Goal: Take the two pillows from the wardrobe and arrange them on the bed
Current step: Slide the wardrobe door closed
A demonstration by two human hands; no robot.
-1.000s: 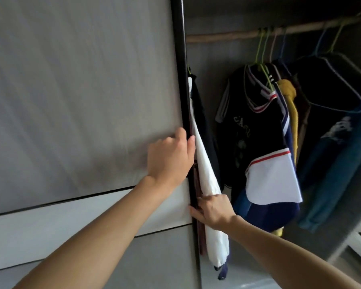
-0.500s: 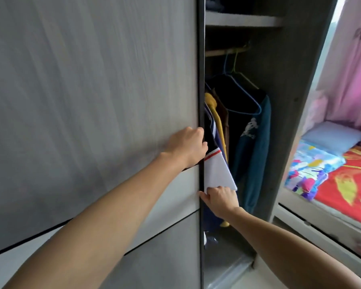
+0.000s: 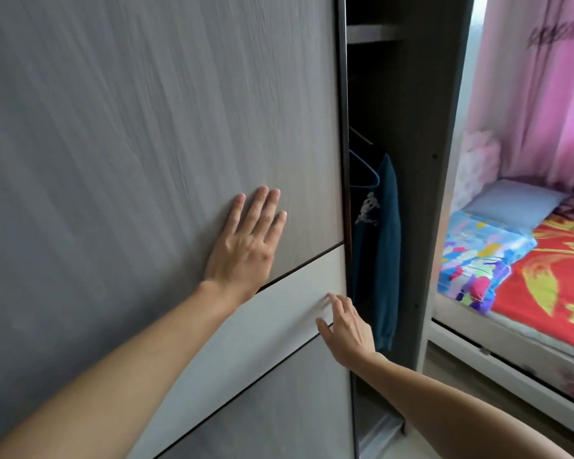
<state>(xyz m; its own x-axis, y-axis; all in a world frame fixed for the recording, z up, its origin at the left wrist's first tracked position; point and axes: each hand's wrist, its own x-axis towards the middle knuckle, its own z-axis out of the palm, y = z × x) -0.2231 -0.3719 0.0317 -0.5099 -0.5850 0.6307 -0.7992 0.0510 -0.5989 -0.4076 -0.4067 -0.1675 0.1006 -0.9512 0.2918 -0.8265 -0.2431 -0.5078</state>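
Note:
The grey sliding wardrobe door [image 3: 146, 144] fills the left and middle of the head view. My left hand [image 3: 246, 246] lies flat on it with fingers spread. My right hand [image 3: 345, 326] touches the door's pale band near its dark right edge, fingers apart. Only a narrow gap of the wardrobe's inside [image 3: 371, 94] shows to the right of the door. On the bed [image 3: 550, 276] at the right lie a pale blue pillow [image 3: 511, 202] and a bright multicoloured pillow [image 3: 474, 256]. Neither hand holds anything.
A teal garment [image 3: 383, 253] hangs on a blue hanger in the gap, under a shelf [image 3: 371, 34]. The wardrobe's grey side panel [image 3: 421, 160] stands between gap and bed. Pink curtains [image 3: 537, 94] hang behind the bed. The bed has a red patterned sheet.
The door has slid right, covering most of the hanging clothes. Both hands have left the door's edge; the left now lies flat on the panel, the right rests on the pale band.

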